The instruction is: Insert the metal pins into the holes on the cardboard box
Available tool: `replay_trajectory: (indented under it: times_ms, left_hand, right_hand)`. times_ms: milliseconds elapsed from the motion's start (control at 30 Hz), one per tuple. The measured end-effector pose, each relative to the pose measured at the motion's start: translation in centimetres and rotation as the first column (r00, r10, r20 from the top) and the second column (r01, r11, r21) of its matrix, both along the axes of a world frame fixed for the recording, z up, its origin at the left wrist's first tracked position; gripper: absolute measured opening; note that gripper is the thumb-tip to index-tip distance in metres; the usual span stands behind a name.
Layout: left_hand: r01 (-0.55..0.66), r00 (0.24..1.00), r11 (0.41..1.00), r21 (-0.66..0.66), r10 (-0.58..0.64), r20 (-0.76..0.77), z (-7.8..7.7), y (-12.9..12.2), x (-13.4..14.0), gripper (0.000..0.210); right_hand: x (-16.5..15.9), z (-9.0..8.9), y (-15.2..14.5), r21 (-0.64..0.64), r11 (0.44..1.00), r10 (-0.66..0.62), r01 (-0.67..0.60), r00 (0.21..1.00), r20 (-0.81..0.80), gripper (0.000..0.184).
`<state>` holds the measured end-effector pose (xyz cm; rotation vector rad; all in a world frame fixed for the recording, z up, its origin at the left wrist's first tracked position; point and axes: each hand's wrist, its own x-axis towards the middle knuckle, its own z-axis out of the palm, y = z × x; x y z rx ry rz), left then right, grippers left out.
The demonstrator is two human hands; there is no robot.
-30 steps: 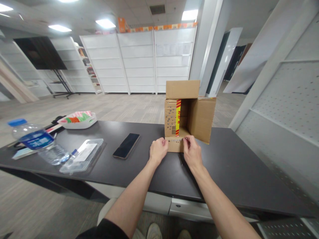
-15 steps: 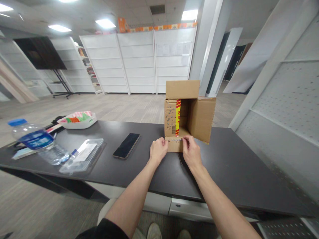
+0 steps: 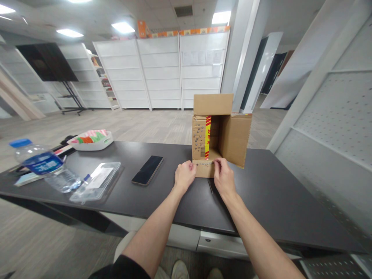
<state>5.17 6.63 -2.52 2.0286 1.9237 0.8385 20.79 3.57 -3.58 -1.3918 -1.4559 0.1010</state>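
A cardboard box (image 3: 226, 133) stands on its side with its opening toward me. Its lower flap (image 3: 203, 172) hangs at the front and carries a row of small, shiny metal pieces, along with a few dark holes. Many grey round heads dot the left flap (image 3: 199, 135), beside yellow and red tape. My left hand (image 3: 185, 176) is closed at the left edge of the lower flap, thumb and fingers pinching it. At the row's right end my right hand (image 3: 224, 177) is closed in a pinch; whatever lies between its fingertips is too small to name.
A dark phone (image 3: 147, 170) lies left of my hands. Farther left are a clear plastic case (image 3: 100, 182), a water bottle (image 3: 43, 164) and a white tray (image 3: 101, 144) with colourful packets. A thin dark object (image 3: 210, 186) lies beside my right wrist. A perforated panel borders the right.
My right hand has shifted very slightly to the right, still pinching at the row's end. My left hand and the box have stayed in place.
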Motion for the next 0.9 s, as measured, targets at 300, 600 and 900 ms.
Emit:
replay_trajectory:
  times_ms: [300,600,900]
  left_hand:
    - [0.004,1.0,1.0,-0.003,-0.004,0.003,-0.11,0.02,0.03,0.026]
    - [0.008,1.0,1.0,0.001,-0.008,-0.004,-0.13,0.02,0.03,0.026]
    - [-0.008,1.0,1.0,-0.02,0.008,-0.009,0.15,-0.15,0.08,0.025]
  right_hand:
    - [0.02,0.1,-0.12,-0.031,0.997,-0.063,0.064,0.998,0.03,0.025]
    - [0.06,0.15,-0.08,-0.019,0.997,-0.069,0.07,0.996,0.05,0.025]
    - [-0.24,0.16,-0.12,-0.008,0.997,0.083,-0.082,0.994,0.07,0.024]
